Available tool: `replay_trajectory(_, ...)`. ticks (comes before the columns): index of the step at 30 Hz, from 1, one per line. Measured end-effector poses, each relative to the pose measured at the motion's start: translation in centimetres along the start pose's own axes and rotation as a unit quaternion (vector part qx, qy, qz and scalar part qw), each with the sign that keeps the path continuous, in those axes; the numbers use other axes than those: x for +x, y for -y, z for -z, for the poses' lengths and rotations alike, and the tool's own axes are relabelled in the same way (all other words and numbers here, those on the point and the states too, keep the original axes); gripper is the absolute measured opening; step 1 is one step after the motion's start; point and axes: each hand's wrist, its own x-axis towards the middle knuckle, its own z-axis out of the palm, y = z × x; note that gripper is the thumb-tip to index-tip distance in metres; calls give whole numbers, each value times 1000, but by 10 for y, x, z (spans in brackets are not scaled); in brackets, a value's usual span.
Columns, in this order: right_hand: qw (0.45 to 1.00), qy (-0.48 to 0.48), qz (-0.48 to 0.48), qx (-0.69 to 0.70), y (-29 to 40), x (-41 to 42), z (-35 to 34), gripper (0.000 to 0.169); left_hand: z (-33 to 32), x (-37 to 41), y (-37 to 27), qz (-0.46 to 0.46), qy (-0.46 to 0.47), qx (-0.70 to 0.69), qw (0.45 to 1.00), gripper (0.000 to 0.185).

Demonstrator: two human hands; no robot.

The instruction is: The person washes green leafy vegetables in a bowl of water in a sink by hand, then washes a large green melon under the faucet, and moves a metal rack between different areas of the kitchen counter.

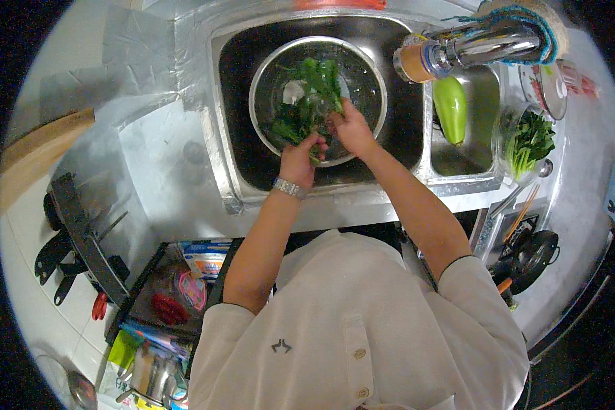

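Before me a round bowl with a pale rim (382, 87) sits inside the large steel sink basin (405, 133). Leafy greens (315, 77) lie in it and rise between my hands. My left hand (300, 159), wearing a metal watch band (289, 188) at the wrist, pinches green stems at the bowl's near edge. Over the bowl's right side, my right hand (354, 132) has its fingers closed on more of the same greens. Something small and white (293, 92) shows among the leaves; I cannot tell what it is. Both sets of fingertips are slightly blurred.
A chrome faucet (492, 43) reaches over the right, smaller basin, where a light green gourd-like vegetable (450, 110) lies. Another bowl of greens (530, 146) stands right of it. A black wok (535, 261) is lower right; a knife rack (89, 241) hangs at left.
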Motion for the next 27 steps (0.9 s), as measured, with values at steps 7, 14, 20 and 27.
replay_trajectory(7,950,55,-85,-296,10,15,12,26,-5,25,7,-20,-74,-48,996,31)
replay_trajectory(14,986,126,-104,-35,26,-4,0,29,-2,32,11,0,-112,61,992,29)
replay_trajectory(20,941,52,-212,258,53,-34,2,19,3,14,25,-128,-18,143,981,31)
replay_trajectory(27,951,85,-140,264,60,-33,38,15,-18,4,-19,70,91,-69,991,21)
